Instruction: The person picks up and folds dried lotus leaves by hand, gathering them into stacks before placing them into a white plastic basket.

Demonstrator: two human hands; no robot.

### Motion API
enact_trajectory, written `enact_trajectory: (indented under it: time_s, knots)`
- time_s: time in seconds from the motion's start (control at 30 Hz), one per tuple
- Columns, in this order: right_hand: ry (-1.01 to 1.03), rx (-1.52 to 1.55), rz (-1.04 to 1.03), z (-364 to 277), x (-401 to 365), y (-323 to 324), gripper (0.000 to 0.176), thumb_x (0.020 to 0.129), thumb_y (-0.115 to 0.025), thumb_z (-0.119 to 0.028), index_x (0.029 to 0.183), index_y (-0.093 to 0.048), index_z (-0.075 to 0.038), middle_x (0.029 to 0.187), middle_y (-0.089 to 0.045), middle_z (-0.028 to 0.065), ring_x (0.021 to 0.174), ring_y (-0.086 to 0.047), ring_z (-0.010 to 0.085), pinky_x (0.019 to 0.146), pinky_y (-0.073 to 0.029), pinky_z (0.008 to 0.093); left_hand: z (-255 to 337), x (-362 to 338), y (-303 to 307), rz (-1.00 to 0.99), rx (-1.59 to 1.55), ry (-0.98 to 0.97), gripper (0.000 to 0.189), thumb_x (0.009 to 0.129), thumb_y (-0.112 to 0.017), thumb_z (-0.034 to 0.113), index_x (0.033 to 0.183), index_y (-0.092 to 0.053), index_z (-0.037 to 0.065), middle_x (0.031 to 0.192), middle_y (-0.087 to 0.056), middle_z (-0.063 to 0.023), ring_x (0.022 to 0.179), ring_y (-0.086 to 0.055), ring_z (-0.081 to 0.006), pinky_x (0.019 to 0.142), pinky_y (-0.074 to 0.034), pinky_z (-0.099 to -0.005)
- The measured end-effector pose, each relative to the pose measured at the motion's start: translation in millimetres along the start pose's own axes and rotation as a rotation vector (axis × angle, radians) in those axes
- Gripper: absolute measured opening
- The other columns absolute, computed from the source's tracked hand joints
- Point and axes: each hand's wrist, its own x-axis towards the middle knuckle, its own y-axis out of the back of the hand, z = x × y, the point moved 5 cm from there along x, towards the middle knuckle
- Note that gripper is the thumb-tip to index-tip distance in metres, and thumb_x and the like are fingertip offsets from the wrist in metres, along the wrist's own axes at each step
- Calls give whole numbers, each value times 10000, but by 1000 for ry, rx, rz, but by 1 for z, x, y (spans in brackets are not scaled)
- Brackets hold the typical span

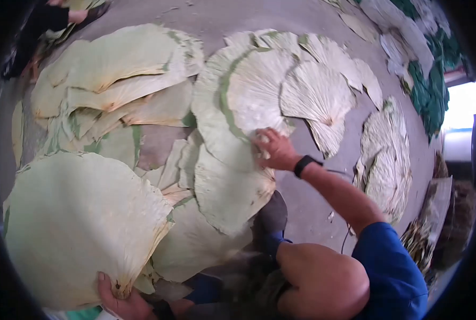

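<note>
My left hand, at the bottom left, grips the narrow stem end of a large pale green leaf, thumb on top. The leaf fans out up and to the left. My right hand is on the pile of overlapping leaves in the middle, fingers bent at the edge of a round pale leaf. Whether those fingers pinch a leaf is too unclear to tell. Just right of that leaf lies a ribbed, fan-shaped leaf.
More flat leaves are stacked at the upper left, beside another person's foot. A crinkled leaf stack lies on the floor at right. Green and white sheeting is at the upper right. My shoe is near the pile.
</note>
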Motion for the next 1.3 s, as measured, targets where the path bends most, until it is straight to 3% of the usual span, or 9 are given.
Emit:
enact_trajectory:
  time_s: [0.03,0.1,0.4,0.53,0.6,0.97,1.1,1.23,1.3]
  knots:
    - [-50,49,64,-10,-13,-7,597,770,-743,-365,1322,-585,-204,1489,-398,110,1404,-339,387,1099,-344,578,-7,-3,4,-29,7,-11,340,859,-729,176,1083,-649,-67,1016,-687,-212,869,-668,-276,734,-543,-327]
    - [8,78,25,-19,-38,-15,560,794,-724,-339,1317,-583,-198,1471,-411,113,1402,-343,379,1089,-343,583,6,-33,-6,-204,1008,-1064,404,847,-712,12,1231,-600,-44,1160,-637,-233,1046,-633,-327,905,-530,-430]
    - [11,-43,450,51,-43,23,500,909,-551,-213,1402,-495,-150,1492,-399,137,1407,-333,366,1086,-323,595,27,-95,-42,-370,998,-1427,344,877,-656,-7,1204,-565,-60,1017,-664,-240,865,-657,-334,834,-530,-443]
    - [7,-249,378,77,-5,9,522,898,-537,-235,1414,-494,-170,1532,-358,125,1436,-294,364,1079,-258,694,17,-87,-67,-310,1031,-1108,241,909,-641,55,1113,-590,-62,1012,-651,-202,884,-638,-273,854,-529,-415]
    - [-4,-252,322,91,4,3,541,880,-561,-262,1410,-500,-171,1545,-347,110,1442,-279,371,1078,-254,698,-7,-60,-64,-384,-80,-151,187,921,-640,118,1021,-609,-37,1003,-637,-140,933,-615,-222,892,-518,-375]
    - [-79,-307,457,185,-22,77,307,933,-506,-123,1233,-574,-129,1375,-530,49,1331,-433,360,1044,-351,610,-13,-69,-81,-345,79,-189,180,937,-614,150,957,-617,-28,998,-627,-106,975,-603,-190,923,-511,-367]
    - [419,-190,459,89,-65,58,321,876,-558,-95,1188,-582,-23,1267,-578,180,1182,-553,361,1003,-436,488,-6,-74,-80,-350,658,-470,204,972,-581,166,981,-620,-34,992,-635,-127,946,-596,-187,883,-518,-360]
    - [721,192,55,-19,-108,-32,318,937,-540,-180,1227,-584,-58,1271,-597,136,1172,-579,307,976,-475,434,-4,-59,-70,-327,395,-389,222,1000,-539,158,1014,-614,-50,973,-639,-141,897,-593,-197,833,-527,-362]
    - [726,383,-141,-47,-109,-10,297,949,-550,-211,1208,-596,-73,1257,-610,128,1166,-587,307,963,-486,432,8,-58,-67,-364,411,-689,204,970,-580,127,1034,-604,-65,959,-638,-147,858,-592,-213,807,-534,-387]
